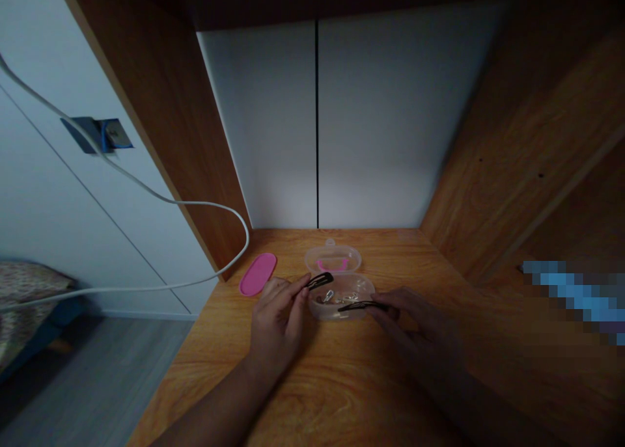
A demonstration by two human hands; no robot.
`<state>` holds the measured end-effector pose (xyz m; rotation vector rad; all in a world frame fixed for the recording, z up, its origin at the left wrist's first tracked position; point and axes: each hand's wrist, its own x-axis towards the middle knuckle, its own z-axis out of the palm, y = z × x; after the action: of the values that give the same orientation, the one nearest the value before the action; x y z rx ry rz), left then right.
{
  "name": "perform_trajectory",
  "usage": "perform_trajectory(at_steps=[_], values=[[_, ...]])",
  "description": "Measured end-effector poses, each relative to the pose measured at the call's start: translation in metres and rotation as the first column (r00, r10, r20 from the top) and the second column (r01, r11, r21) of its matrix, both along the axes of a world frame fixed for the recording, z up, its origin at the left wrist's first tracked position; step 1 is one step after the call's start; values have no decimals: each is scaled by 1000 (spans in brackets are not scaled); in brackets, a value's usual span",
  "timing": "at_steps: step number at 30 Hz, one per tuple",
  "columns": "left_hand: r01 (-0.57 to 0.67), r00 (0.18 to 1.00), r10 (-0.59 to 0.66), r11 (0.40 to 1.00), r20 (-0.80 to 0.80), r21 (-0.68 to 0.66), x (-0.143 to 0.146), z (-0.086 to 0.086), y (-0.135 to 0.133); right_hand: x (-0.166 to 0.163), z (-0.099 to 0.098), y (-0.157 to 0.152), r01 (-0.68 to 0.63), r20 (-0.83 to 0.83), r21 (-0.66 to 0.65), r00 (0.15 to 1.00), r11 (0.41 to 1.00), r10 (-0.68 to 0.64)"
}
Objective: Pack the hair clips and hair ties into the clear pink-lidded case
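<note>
where left hand pinches: one end of dark clip, thumb and finger closed, at box's left edge
second clip: end gripped likewise by right hand, above box
box: a loosened pinch could drop either clip among small metal pieces
clear lid: open behind box, likely limiting reach
pink tray: just beside left hand, could be nudged
cable: loops at left; could snag a swung arm

Smooth plastic box, wood-grained tabletop
</note>
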<state>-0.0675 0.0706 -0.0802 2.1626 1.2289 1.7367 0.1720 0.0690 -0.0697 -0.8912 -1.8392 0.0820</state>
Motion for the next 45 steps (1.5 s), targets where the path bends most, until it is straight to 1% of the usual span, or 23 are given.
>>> perform_trajectory(at_steps=[5, 9, 11, 14, 16, 18, 20, 23, 28, 35, 39, 42, 45], values=[[19, 1000, -18, 999, -18, 34, -2, -4, 3, 0, -1, 2, -22, 32, 15, 999, 1000, 21], [28, 999, -28, 999, -23, 23, -3, -4, 2, 0, -2, 2, -53, 58, 18, 997, 998, 52], [16, 1000, -16, 1000, -4, -14, -3, -4, 0, 0, -1, 2, -83, 76, 33, 994, 996, 81], [5, 997, 5, 993, 81, -121, -1, -5, -4, -1, 1, 1, -121, 102, 79, 988, 990, 112], [27, 990, -1, 983, 141, -181, 1, -7, -5, -2, 1, 1, -121, 114, 97, 987, 988, 109], [56, 983, -18, 977, 185, -203, 3, -9, -5, -2, 1, 1, -99, 113, 91, 990, 991, 89], [67, 979, -26, 978, 205, -198, 4, -10, -4, -3, 0, 1, -71, 98, 81, 993, 994, 63], [45, 984, -13, 984, 178, -173, 4, -9, -4, -3, 0, 0, -47, 83, 65, 996, 997, 42], [14, 996, -1, 990, 90, -143, 4, -4, -7, -3, 4, -1, -81, 71, 74, 995, 994, 76], [5, 999, 1, 992, 46, -124, 3, -6, -6, -2, 1, 0, -84, 81, 85, 994, 993, 77], [35, 999, -30, 992, 42, -121, 3, -6, -7, -1, 1, -1, -77, 84, 53, 994, 996, 73], [53, 998, -51, 995, 30, -83, 3, -3, -7, 0, 1, -2, -73, 81, 44, 994, 996, 70], [54, 998, -54, 998, -19, -13, 4, 3, -7, 1, 0, -2, -95, 69, 30, 993, 995, 92]])
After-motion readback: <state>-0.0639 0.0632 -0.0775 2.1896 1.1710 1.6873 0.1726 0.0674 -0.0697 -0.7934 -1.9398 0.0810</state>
